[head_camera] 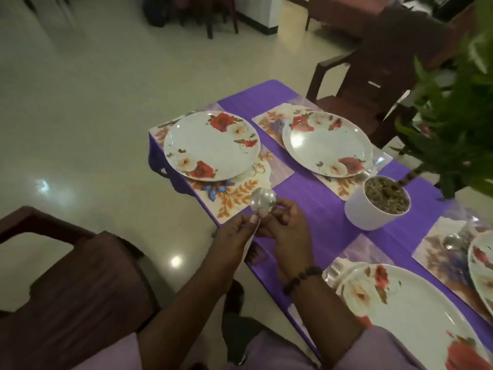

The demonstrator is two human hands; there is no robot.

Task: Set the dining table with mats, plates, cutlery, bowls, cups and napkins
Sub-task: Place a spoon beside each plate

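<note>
Both hands (pixel 260 231) around spoon (pixel 262 200)

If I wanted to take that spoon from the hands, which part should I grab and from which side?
Probably the spoon by its bowl, reaching in from the far side over the floral mat. The bowl sticks out free above the fingers, while the left hand and right hand both pinch the handle below it.

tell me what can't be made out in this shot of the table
Head view only:
- spoon: its handle is hidden inside the grip of the left hand and right hand.
- near plate: cut off by the bottom edge.
- far-right plate: cut off by the right edge.
- plant pot: its contents are blurred.
</note>
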